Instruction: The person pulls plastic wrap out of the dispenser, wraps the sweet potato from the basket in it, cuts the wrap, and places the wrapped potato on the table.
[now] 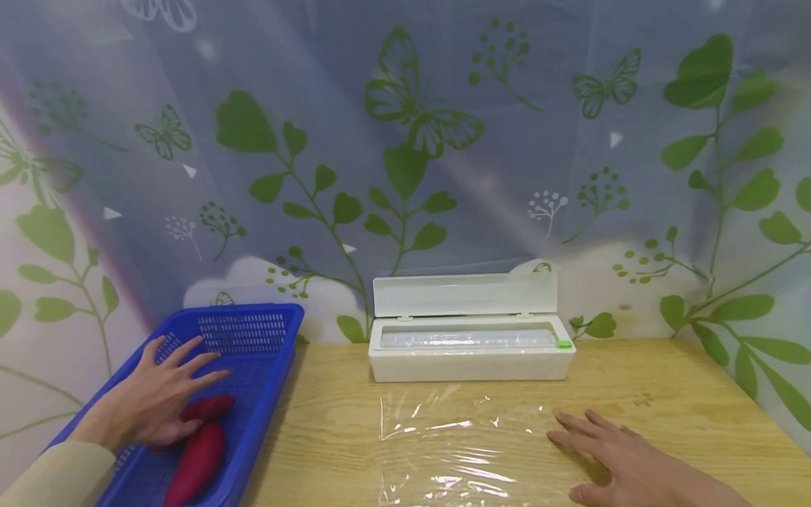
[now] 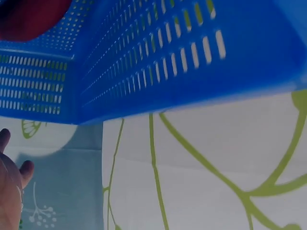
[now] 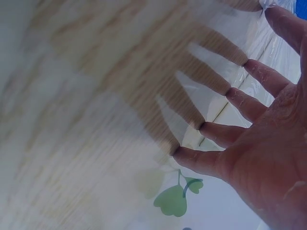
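Observation:
A blue plastic basket (image 1: pixel 267 415) stands at the left with two red-skinned sweet potatoes inside, one sweet potato (image 1: pixel 199 461) nearer and another sweet potato (image 1: pixel 214 406) partly under my left hand (image 1: pixel 158 394). That hand reaches over the basket, its fingers spread, the thumb close to the sweet potatoes; whether it touches them I cannot tell. A sheet of clear plastic wrap (image 1: pixel 456 451) lies across the table, running from a white wrap box (image 1: pixel 469 366). My right hand (image 1: pixel 624 458) is beside the sheet's right edge, fingers spread, fingertips on the tabletop (image 3: pixel 96 96).
The box's lid (image 1: pixel 465 296) stands raised against the patterned curtain (image 1: pixel 507 176) behind. Inside lies a roll of wrap (image 1: pixel 469 339), and a small green slider (image 1: pixel 564 344) sits at the front right corner. Bare wood (image 1: pixel 323 422) lies between basket and wrap.

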A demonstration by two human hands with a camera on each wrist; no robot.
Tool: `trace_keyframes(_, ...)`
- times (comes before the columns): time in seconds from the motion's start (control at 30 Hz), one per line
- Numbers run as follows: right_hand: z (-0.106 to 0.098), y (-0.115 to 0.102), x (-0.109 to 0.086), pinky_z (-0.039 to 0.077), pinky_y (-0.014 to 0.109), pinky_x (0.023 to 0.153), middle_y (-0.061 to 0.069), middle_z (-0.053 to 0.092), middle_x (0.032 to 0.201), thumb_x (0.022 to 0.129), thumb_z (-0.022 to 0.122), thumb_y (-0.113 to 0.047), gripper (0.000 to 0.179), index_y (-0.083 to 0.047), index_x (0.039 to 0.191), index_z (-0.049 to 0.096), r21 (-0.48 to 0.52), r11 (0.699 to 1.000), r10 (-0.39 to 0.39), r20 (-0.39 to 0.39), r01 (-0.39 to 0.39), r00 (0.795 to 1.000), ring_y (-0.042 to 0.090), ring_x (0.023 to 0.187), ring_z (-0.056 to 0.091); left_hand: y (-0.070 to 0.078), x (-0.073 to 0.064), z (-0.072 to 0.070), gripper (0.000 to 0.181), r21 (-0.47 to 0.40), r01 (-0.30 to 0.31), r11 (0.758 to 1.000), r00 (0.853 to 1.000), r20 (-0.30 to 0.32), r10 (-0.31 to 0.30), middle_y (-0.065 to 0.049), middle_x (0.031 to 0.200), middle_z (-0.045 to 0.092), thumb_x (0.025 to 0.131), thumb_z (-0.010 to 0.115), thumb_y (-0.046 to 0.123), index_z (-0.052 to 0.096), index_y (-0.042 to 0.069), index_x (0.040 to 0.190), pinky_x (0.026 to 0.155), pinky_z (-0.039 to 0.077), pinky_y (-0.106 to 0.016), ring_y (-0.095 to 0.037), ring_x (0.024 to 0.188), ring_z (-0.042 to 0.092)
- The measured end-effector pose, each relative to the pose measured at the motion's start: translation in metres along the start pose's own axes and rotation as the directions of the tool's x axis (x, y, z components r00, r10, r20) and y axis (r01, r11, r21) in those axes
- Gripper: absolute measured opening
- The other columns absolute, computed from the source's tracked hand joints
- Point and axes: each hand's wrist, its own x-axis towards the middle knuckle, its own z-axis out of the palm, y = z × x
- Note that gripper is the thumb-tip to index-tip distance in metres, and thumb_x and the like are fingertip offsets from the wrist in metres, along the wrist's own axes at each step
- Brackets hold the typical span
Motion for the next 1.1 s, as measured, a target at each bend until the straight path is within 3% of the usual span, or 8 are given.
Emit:
trace_keyframes(0.2,0.0,0.002,0.0,0.037,0.086,0.081,0.023,0.044,0.157,0.096,0.068,-0.039,0.066,-0.027,0.156,0.043,0.004,1.0,0.012,0.017,-0.012,1.0,0.07,0.135,0.034,0.007,-0.001,0.003,0.082,0.015,0.01,1.0,0.996,0.084,-0.011,-0.01,0.121,0.07,0.048,0.088,0.058,0.072,0.024,0.12,0.091,0.042,-0.081,-0.046,0.121,0.06)
trace_keyframes(0.43,0.001,0.002,0.0,0.036,0.086,0.08,0.022,0.044,0.157,0.096,0.068,-0.039,0.065,-0.028,0.155,0.044,0.006,1.0,0.025,0.013,-0.025,1.0,0.069,0.135,0.034,0.009,0.004,0.006,0.078,0.03,0.049,0.998,0.978,0.2,-0.054,-0.008,0.106,0.069,0.045,0.092,0.047,0.071,0.024,0.116,0.088,0.046,-0.079,-0.041,0.108,0.065)
trace_keyframes(0.7,0.001,0.002,0.0,0.036,0.086,0.08,0.022,0.044,0.157,0.096,0.068,-0.04,0.065,-0.028,0.155,0.044,-0.01,1.0,0.025,0.002,-0.025,1.0,0.068,0.135,0.035,0.008,0.002,0.017,0.059,-0.019,0.093,0.995,0.972,0.219,-0.087,-0.003,0.084,0.067,0.047,0.089,0.026,0.07,0.021,0.103,0.073,0.05,-0.068,-0.029,0.075,0.063)
trace_keyframes(0.9,0.004,0.002,0.0,0.037,0.086,0.081,0.02,0.045,0.157,0.095,0.069,-0.042,0.066,-0.028,0.155,0.045,-0.036,0.999,0.014,-0.016,-0.014,1.0,0.067,0.135,0.037,0.009,0.004,0.016,0.055,-0.028,0.136,0.99,0.953,0.277,-0.124,-0.005,0.089,0.067,0.049,0.088,0.022,0.068,0.019,0.1,0.067,0.053,-0.062,-0.029,0.074,0.064)
trace_keyframes(1.1,0.004,0.002,-0.001,0.034,0.087,0.081,0.02,0.043,0.159,0.096,0.068,-0.041,0.066,-0.029,0.156,0.043,-0.01,1.0,0.027,0.001,-0.027,1.0,0.067,0.137,0.034,0.006,0.011,0.011,0.061,-0.023,0.16,0.987,0.96,0.236,-0.151,-0.009,0.096,0.065,0.052,0.091,0.026,0.068,0.019,0.108,0.063,0.052,-0.06,-0.033,0.078,0.063)
